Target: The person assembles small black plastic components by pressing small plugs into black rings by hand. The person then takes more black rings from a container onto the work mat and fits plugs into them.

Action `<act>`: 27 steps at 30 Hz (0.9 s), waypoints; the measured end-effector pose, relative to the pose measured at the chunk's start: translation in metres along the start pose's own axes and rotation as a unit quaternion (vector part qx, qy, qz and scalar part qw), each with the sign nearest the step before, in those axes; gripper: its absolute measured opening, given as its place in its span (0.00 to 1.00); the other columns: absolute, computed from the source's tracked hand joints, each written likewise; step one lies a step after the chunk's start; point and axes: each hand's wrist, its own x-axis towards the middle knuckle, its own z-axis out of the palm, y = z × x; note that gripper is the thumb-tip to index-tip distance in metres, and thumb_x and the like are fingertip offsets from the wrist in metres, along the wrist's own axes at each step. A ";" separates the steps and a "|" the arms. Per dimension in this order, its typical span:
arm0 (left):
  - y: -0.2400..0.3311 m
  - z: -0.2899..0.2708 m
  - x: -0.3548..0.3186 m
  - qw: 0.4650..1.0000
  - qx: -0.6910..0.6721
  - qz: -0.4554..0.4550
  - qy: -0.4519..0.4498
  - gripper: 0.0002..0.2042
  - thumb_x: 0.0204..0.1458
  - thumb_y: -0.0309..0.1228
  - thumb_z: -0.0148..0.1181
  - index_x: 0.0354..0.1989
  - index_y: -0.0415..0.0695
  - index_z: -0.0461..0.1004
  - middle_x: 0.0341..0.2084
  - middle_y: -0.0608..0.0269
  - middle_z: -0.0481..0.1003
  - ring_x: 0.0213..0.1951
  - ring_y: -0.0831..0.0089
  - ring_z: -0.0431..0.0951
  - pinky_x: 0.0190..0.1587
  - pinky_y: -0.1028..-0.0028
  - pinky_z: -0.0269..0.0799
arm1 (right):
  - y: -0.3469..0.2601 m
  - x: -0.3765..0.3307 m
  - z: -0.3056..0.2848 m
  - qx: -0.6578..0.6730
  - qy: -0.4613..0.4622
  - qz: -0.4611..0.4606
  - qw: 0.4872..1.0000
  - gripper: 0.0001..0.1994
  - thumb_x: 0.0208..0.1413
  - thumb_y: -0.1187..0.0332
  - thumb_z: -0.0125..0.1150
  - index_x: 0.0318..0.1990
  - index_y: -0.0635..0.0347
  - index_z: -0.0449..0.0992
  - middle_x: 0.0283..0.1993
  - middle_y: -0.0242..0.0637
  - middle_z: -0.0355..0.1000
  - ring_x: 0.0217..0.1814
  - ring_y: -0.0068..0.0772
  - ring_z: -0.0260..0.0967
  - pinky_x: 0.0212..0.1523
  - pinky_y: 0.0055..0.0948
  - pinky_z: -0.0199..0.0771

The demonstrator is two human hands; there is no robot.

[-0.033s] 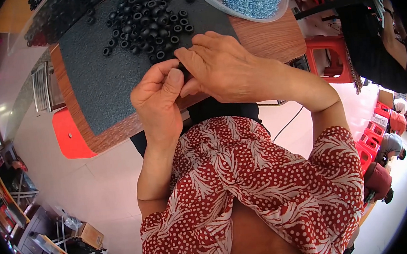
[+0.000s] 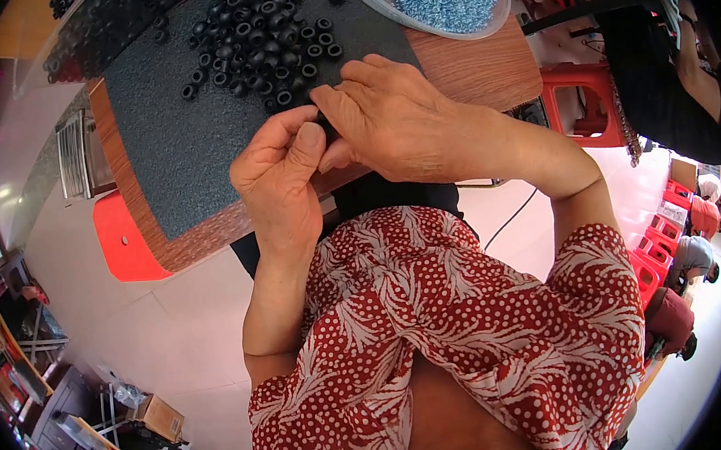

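Note:
My left hand (image 2: 275, 181) and my right hand (image 2: 394, 115) meet fingertip to fingertip over the near edge of a dark grey mat (image 2: 174, 147). Together they pinch a small black ring (image 2: 326, 130), which the fingers mostly hide. A loose pile of several black rubber rings (image 2: 263, 45) lies on the mat just beyond my hands. Farther back on the right is a clear round tray (image 2: 492, 16) filled with small pale blue pieces. The mat rests on a wooden table (image 2: 484, 68).
A red stool (image 2: 126, 237) stands under the table's left corner and another red stool (image 2: 581, 98) stands on the right. A metal rack (image 2: 71, 156) is at the left. Stacked red stools and a seated person (image 2: 689, 256) are at the far right.

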 end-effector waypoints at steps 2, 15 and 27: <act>0.003 0.001 0.000 1.000 0.008 0.002 -0.014 0.10 0.52 0.26 0.56 0.38 0.31 0.73 0.26 0.63 0.75 0.27 0.82 0.72 0.32 0.83 0.69 | 0.000 -0.001 -0.001 -0.004 -0.016 0.002 1.000 0.15 0.42 0.62 0.60 0.22 0.68 0.70 0.19 0.39 0.65 0.24 0.36 0.65 0.26 0.32 0.63; 0.010 0.005 0.000 0.998 -0.048 -0.044 0.003 0.08 0.52 0.26 0.52 0.35 0.32 0.72 0.27 0.61 0.74 0.29 0.78 0.73 0.34 0.80 0.70 | -0.004 0.004 -0.011 0.143 -0.077 0.133 0.978 0.15 0.41 0.62 0.63 0.25 0.68 0.71 0.23 0.43 0.70 0.30 0.44 0.70 0.30 0.37 0.70; 0.003 -0.001 0.008 0.980 -0.165 -0.088 -0.061 0.11 0.55 0.29 0.52 0.38 0.31 0.69 0.32 0.54 0.73 0.29 0.66 0.77 0.35 0.72 0.75 | 0.004 -0.005 -0.002 0.212 0.148 0.128 0.957 0.13 0.36 0.72 0.64 0.34 0.63 0.74 0.33 0.39 0.70 0.35 0.40 0.66 0.32 0.33 0.69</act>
